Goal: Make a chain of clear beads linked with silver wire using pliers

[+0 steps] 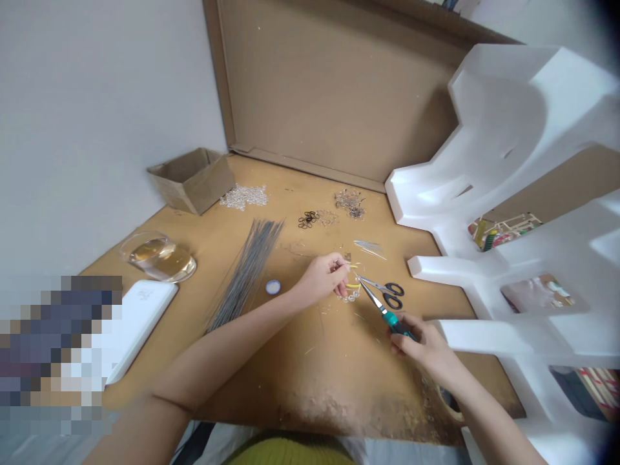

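Note:
My left hand (322,276) is closed in a pinch on a small beaded wire piece, with clear beads (349,297) hanging below the fingers and yellow bits (353,285) beside them. Wrapped in my right hand (421,345) are long-nose pliers (372,298) with teal-and-black handles. Their tips meet the piece close to my left fingertips; whether the jaws grip the wire is too small to tell. Just behind the pliers lie scissors (391,294) with black handles. A few short wire pieces (369,248) rest beyond my left hand.
Left of my arm lies a bundle of grey wires (247,271) beside a small round lid (272,287). A glass of liquid (162,258), white box-like object (145,316), cardboard box (194,181), clear beads (245,196) and black rings (307,220) stand around. White foam (436,271) borders the right.

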Action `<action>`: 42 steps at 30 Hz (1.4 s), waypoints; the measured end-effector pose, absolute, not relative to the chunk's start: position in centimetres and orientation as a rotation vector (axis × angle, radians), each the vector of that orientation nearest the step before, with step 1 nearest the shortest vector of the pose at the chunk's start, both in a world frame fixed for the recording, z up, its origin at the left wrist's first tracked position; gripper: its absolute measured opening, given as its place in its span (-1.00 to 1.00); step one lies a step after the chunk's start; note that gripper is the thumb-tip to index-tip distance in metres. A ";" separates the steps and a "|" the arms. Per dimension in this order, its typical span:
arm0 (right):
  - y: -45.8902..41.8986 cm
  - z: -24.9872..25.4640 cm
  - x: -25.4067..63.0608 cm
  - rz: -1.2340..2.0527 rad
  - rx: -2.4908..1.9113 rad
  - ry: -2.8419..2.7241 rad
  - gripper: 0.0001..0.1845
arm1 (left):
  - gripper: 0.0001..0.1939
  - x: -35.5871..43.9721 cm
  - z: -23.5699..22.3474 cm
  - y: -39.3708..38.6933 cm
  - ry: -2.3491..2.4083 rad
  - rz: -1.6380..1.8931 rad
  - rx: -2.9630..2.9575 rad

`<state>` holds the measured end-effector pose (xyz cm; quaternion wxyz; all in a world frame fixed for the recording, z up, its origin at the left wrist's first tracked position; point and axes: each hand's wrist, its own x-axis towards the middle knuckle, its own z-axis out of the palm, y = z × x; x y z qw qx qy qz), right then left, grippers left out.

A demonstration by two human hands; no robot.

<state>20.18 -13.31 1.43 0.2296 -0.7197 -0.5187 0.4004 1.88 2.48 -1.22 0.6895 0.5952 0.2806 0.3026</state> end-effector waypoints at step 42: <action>-12.8 5.1 20.5 0.509 -2.315 -1.851 -0.56 | -0.77 2.9 -1.9 2.1 0.596 0.444 1.033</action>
